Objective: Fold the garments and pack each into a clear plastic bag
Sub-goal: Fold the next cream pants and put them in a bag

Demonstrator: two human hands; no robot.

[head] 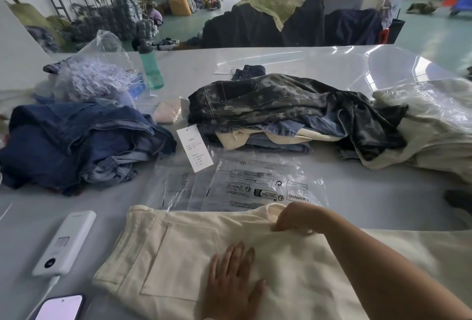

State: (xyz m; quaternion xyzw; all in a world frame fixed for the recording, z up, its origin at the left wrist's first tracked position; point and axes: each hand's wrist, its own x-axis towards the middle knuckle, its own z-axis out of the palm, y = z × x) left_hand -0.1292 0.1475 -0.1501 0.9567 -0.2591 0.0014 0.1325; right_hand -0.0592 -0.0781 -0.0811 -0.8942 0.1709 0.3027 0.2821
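My left hand (233, 276) lies flat on the cream pants (178, 250) near me on the table (370, 192) — my right hand (297, 217) pinches their far edge. They look thick, soft and floppy, so I'd grip at hems. 1 bag (258, 184) waits just beyond.

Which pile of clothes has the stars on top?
The middle pile, behind the clear plastic bags. Its top garment is dark with pale stars; the left pile is plain blue denim, the right one cream.
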